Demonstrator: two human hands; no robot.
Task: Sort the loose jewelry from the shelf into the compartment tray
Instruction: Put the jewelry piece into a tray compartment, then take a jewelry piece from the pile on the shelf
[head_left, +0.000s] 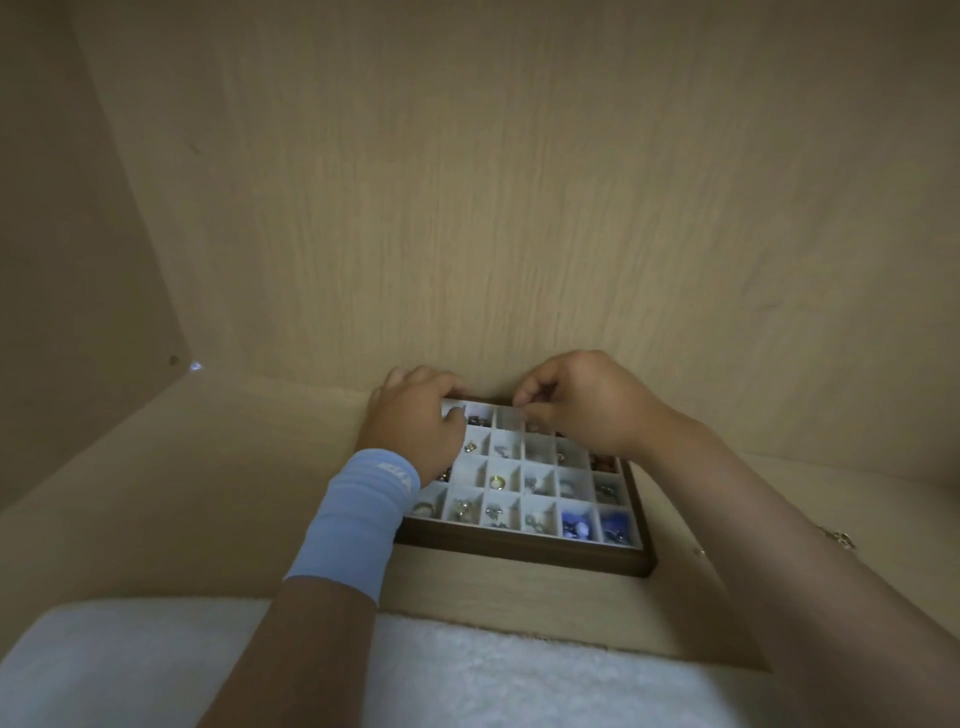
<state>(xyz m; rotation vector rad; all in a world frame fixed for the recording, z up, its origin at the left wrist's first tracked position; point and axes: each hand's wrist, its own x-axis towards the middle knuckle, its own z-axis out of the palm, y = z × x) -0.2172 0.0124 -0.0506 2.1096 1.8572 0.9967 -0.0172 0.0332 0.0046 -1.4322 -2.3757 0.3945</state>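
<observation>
A dark wooden compartment tray (524, 550) with white dividers lies on the shelf against the back wall. Small rings, charms and blue pieces sit in many of its cells. My left hand (415, 423), with a light blue wristband, grips the tray's far left corner, thumb inside a cell. My right hand (582, 402) hovers over the far row with fingertips pinched together above a cell; whether something is between them is too small to tell. A loose gold chain (839, 538) lies on the shelf to the right of my right forearm.
The shelf (218, 467) is a light wood cabinet niche with a back wall and a left side wall. A white fluffy cloth (467, 675) covers the front edge below my arms.
</observation>
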